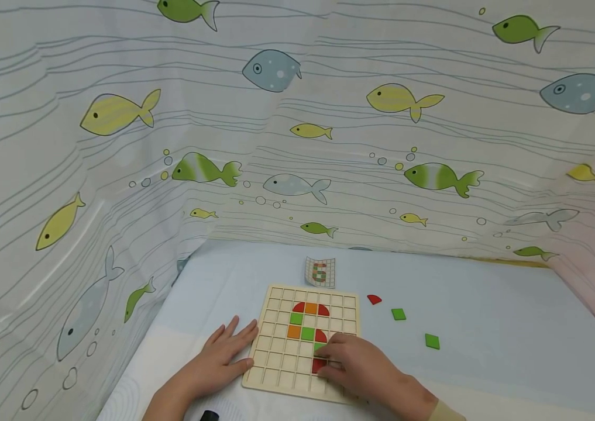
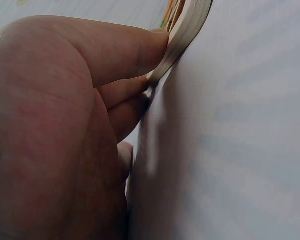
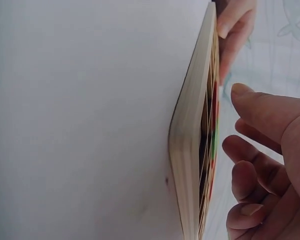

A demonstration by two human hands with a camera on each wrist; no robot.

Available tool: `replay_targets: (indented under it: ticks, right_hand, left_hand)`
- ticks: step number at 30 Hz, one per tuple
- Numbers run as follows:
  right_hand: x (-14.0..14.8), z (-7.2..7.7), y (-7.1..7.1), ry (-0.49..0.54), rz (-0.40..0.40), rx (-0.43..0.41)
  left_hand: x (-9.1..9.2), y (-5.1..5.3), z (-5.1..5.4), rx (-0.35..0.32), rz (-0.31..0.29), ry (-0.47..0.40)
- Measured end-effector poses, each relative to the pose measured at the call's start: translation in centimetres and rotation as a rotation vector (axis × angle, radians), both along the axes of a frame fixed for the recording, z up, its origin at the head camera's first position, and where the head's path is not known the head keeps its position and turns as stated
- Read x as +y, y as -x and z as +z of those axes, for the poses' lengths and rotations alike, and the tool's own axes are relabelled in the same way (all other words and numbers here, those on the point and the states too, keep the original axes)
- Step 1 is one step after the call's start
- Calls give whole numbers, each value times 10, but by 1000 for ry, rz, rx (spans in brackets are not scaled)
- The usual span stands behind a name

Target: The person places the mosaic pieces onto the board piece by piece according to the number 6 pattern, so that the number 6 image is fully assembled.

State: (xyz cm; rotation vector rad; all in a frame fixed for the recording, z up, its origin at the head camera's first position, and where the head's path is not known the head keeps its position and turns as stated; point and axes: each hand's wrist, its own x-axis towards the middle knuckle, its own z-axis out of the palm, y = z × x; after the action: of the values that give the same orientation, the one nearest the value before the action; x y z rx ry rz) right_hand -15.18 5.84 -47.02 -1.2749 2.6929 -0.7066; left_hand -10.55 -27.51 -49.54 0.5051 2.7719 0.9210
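A wooden grid board [image 1: 271, 356] lies on the cloth, with red, orange and green tiles set in several of its squares. My left hand [image 1: 218, 356] lies at the board's left side, fingers spread, its thumb [image 2: 155, 47] touching the board's edge. Over the lower right of the board is my right hand [image 1: 357, 362], its fingertips by a red tile [image 1: 319, 366] and a green tile [image 1: 319, 347] that it partly covers. In the right wrist view, the thumb [image 3: 250, 102] and bent fingers stand apart with no tile visible between them.
Behind the board lies a small patterned card [image 1: 320, 272]. Right of the board are a loose red quarter-round tile [image 1: 374, 299], a green tile [image 1: 398, 314] and another green tile [image 1: 432, 341]. A black object [image 1: 209, 416] shows at the bottom edge. Fish-printed curtains [image 1: 350, 146] surround the table.
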Motion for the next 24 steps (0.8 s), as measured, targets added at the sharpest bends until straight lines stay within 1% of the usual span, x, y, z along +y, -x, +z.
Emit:
replay_targets:
  ticks: [5,12,15,24]
  right_hand:
    - [8,0,2,6,-34,-23]
    - [19,2,5,-34,-106,-77]
    - [22,2,6,-34,-135,-93]
    - [31,1,6,5,-175,-58]
  left_hand:
    - [-1,0,-1,2,1,1]
    - [-1,0,-1,3,-2,1]
    - [-1,0,-1,4,-5,2]
    - [-1,0,-1,6,-10,-11]
